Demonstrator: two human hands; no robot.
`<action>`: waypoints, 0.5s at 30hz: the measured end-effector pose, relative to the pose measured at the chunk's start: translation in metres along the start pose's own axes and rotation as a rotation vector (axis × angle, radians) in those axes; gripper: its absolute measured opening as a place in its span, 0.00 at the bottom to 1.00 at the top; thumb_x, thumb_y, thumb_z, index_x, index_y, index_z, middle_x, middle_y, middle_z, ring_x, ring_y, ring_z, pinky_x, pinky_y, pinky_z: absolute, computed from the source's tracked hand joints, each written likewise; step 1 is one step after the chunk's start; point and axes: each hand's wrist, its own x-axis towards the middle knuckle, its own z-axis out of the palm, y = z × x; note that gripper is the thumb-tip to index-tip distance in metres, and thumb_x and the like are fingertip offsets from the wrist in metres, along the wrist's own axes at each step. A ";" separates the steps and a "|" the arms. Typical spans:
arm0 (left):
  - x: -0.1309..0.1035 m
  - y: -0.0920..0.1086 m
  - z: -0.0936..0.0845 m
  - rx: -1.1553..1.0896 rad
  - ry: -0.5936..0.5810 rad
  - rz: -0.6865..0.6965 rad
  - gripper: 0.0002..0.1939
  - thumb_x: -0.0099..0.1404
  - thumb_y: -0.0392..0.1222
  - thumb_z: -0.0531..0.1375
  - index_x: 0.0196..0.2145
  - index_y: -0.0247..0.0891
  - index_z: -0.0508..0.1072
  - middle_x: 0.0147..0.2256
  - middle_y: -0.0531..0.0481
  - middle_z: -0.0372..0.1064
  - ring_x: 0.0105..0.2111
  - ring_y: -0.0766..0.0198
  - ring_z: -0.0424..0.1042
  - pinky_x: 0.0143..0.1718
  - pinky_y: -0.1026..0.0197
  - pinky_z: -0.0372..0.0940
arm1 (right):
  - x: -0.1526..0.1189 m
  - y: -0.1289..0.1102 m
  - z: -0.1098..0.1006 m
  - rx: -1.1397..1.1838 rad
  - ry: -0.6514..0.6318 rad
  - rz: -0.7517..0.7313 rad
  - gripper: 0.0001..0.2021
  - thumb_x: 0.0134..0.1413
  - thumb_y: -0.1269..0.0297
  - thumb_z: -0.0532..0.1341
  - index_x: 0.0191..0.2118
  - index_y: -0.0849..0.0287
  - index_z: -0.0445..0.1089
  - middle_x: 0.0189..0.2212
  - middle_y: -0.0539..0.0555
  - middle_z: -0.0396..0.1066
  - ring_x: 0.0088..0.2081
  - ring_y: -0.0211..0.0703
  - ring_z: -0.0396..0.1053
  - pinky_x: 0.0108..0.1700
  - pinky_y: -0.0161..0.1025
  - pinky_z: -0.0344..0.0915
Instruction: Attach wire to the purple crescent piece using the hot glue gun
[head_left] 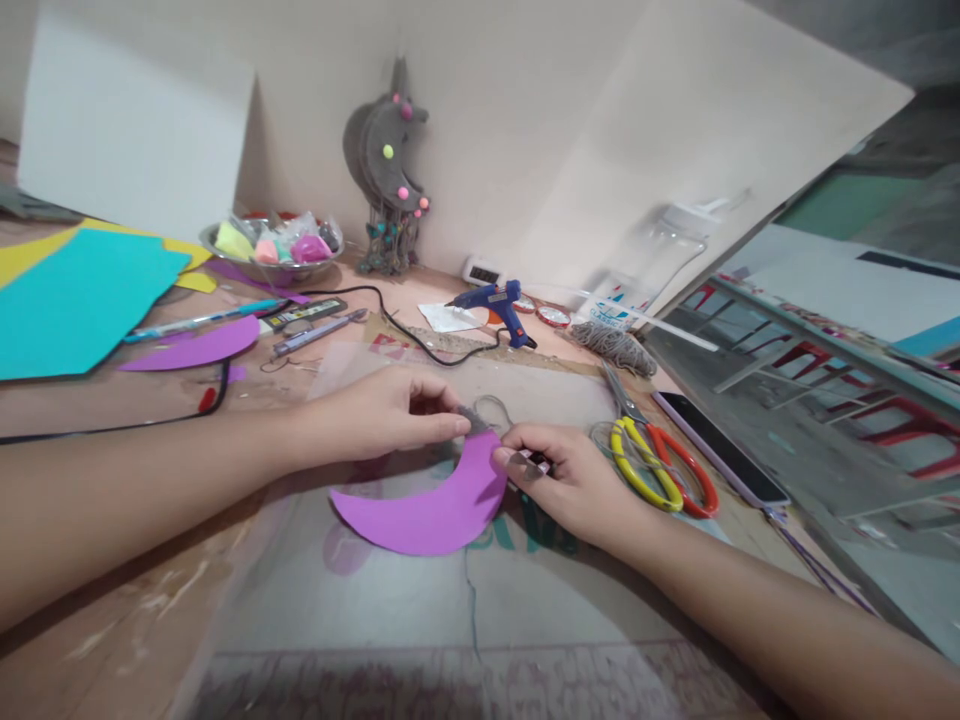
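Note:
A purple crescent moon (435, 510), cut from a flat sheet, lies between my hands with its pointed tip to the left. Grey yarn (472, 422) covers its upper tip, and a thin loop of yarn curls just behind. My left hand (397, 415) pinches this wrapped tip between thumb and fingers. At the crescent's right edge, my right hand (562, 480) is closed, its thumb and forefinger tips touching the edge. A small dark and pinkish thing (536, 461) shows between its fingers; its kind is unclear.
Scissors (645, 450) and a phone (720, 450) lie right of my right hand. Behind are a blue glue gun (495, 300), a grey yarn bundle (615, 348), and a bottle (645, 265). At left are turquoise sheets (82, 300) and a metal bowl (281, 270). A decorated grey moon (386, 160) hangs behind.

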 end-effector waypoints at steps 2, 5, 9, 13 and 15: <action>-0.001 0.000 0.000 -0.020 -0.002 -0.002 0.09 0.61 0.43 0.56 0.31 0.35 0.71 0.25 0.55 0.68 0.23 0.71 0.64 0.23 0.70 0.57 | 0.000 0.001 -0.001 0.031 -0.006 0.013 0.13 0.55 0.59 0.55 0.23 0.60 0.63 0.18 0.46 0.58 0.21 0.32 0.54 0.24 0.30 0.53; -0.001 0.000 0.000 -0.028 0.010 0.011 0.10 0.63 0.43 0.54 0.30 0.35 0.71 0.26 0.54 0.69 0.26 0.70 0.66 0.27 0.68 0.60 | 0.001 0.002 -0.001 0.070 -0.019 0.036 0.13 0.55 0.59 0.55 0.24 0.60 0.63 0.19 0.46 0.58 0.22 0.32 0.54 0.26 0.31 0.54; 0.001 0.000 0.000 0.000 0.022 0.030 0.14 0.64 0.46 0.52 0.29 0.34 0.70 0.27 0.53 0.68 0.28 0.68 0.66 0.29 0.67 0.60 | 0.002 0.003 -0.001 0.100 -0.039 0.051 0.13 0.55 0.59 0.54 0.24 0.60 0.63 0.20 0.47 0.58 0.24 0.33 0.55 0.26 0.31 0.55; 0.001 0.000 0.000 0.020 0.026 0.004 0.12 0.63 0.45 0.52 0.28 0.34 0.69 0.26 0.54 0.65 0.26 0.70 0.64 0.26 0.68 0.58 | 0.003 0.003 -0.001 0.086 -0.048 0.030 0.12 0.54 0.61 0.55 0.24 0.60 0.62 0.20 0.46 0.58 0.24 0.33 0.54 0.27 0.31 0.54; 0.001 0.000 0.000 0.029 0.029 -0.020 0.13 0.63 0.45 0.52 0.28 0.34 0.68 0.25 0.55 0.64 0.23 0.71 0.61 0.24 0.68 0.56 | 0.003 0.003 -0.001 0.072 -0.050 0.022 0.12 0.54 0.61 0.55 0.24 0.61 0.63 0.20 0.46 0.58 0.24 0.32 0.54 0.27 0.30 0.54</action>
